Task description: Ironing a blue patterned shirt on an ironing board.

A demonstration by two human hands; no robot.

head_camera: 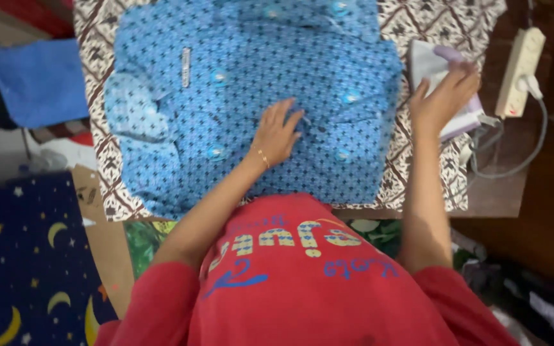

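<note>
A blue patterned shirt (245, 77) with large buttons lies spread over a brown-and-white patterned cloth (431, 25) on a table. My left hand (278, 133) rests flat on the shirt near its middle, fingers spread, a thin bracelet at the wrist. My right hand (445, 96) is closed around the handle of a white and lilac clothes iron (428, 64), which stands on the cloth just right of the shirt.
A white power strip (519, 69) with a plug and cable lies on the wooden surface at the right. At the left sit a folded blue cloth (40, 80) and a dark blue moon-and-star mat (27, 256). My red shirt (302, 282) fills the bottom.
</note>
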